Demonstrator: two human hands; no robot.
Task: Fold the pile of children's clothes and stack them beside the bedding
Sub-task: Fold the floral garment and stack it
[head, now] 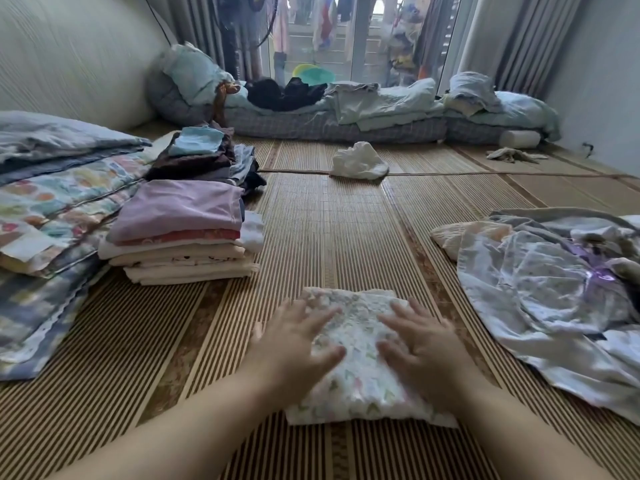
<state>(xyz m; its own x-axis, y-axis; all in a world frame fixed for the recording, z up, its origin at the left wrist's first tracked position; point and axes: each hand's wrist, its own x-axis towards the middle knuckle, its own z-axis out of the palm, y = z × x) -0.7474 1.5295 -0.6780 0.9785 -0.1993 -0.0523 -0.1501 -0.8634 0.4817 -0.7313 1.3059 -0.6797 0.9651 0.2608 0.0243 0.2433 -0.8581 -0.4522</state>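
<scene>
Striped woven floor mat (332, 216), seen from its near edge. Left hand (294, 344) and right hand (420, 344), fingers spread, press flat on a folded floral garment (360, 344) near that edge. Unfolded clothes pile (554, 292) at the right edge; folded stack (180, 233) at the left edge, touching the patterned bedding (45, 209). Beyond: crumpled white cloth (358, 161), then curtained glass doors (346, 32).

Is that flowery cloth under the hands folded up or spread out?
Folded: the white floral-print garment lies as a compact, thick rectangle on the mat, both hands flat on it.
</scene>
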